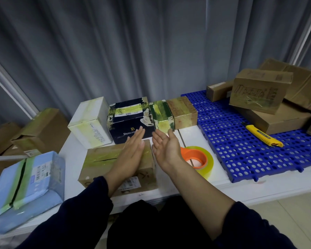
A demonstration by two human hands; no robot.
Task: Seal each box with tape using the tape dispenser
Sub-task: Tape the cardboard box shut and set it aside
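Tape dispenser (200,156) (orange frame, yellowish roll): on the white table (72,155), just right of the brown box (99,159), partly under the right wrist; right hand (166,145) nearer. Both hands: fingers straight, holding nothing; left hand (133,150) over the box's top.

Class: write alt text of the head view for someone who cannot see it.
A person's open left hand is over a taped brown cardboard box on a white table, the open right hand beside it, near an orange tape dispenser. A yellow utility knife lies on a blue perforated mat.
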